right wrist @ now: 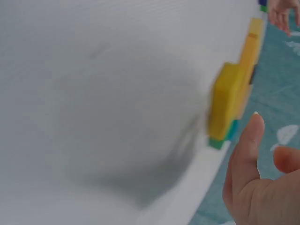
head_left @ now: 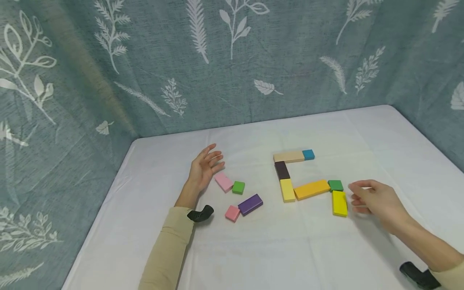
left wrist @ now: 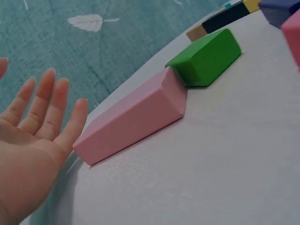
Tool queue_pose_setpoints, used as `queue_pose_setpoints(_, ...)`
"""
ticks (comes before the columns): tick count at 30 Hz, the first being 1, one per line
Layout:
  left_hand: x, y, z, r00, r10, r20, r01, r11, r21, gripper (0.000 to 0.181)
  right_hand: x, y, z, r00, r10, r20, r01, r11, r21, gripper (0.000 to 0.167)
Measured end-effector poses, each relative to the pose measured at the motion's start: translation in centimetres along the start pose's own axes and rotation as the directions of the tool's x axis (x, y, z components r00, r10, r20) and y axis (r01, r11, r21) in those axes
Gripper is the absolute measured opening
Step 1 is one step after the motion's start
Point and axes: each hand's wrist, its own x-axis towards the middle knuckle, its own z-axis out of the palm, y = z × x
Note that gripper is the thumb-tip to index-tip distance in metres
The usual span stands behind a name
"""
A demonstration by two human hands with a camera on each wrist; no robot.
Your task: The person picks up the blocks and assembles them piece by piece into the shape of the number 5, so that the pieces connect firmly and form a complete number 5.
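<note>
My left hand [head_left: 204, 168] lies palm up with loosely bent fingers beside a pink block [head_left: 223, 182]; nothing is in it. That block's corner meets a small green block [head_left: 238, 187]. My right hand [head_left: 378, 202] is held just right of a bright yellow block [head_left: 339, 203] and a dark green block [head_left: 335, 185], fingers loosely bent and holding nothing. From there an orange block [head_left: 311, 189], a pale yellow block [head_left: 287, 190], a dark brown block [head_left: 282, 170], a beige block [head_left: 288, 156] and a blue block [head_left: 308, 154] run on in a bent line.
A purple block [head_left: 251, 204] touches a small pink cube-like block [head_left: 233, 213] nearer the front. The white-covered table [head_left: 268, 257] has a teal leaf-patterned curtain [head_left: 232, 80] behind and at both sides. Black straps [head_left: 200, 214] sit at both wrists.
</note>
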Motion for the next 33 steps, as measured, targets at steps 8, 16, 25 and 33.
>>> queue_pose_setpoints(8, -1.3, 0.3, 1.0, 0.995, -0.022, 0.095, 0.023, 1.0, -0.01, 0.036, -0.5, -1.8, 2.2, 0.989, -0.008, 0.148, -0.03, 0.966, 0.255, 0.064)
queue_pose_setpoints(16, -2.5, 0.3, 1.3, 0.986, -0.044, 0.159, 0.062, 0.992, -0.106, 0.035, -1.1, -3.6, 5.5, 0.957, -0.018, 0.29, -0.111, 0.899, 0.423, 0.06)
queue_pose_setpoints(25, -3.5, -0.2, 2.5, 0.931, -0.075, 0.356, 0.115, 0.989, -0.094, 0.043, -1.4, -4.9, 10.0, 0.891, -0.054, 0.451, -0.227, 0.807, 0.545, 0.05)
queue_pose_setpoints(33, -3.9, -1.3, 3.3, 0.883, -0.124, 0.452, 0.162, 0.986, -0.045, 0.046, -1.6, -5.9, 13.4, 0.852, -0.033, 0.523, -0.34, 0.724, 0.6, 0.049)
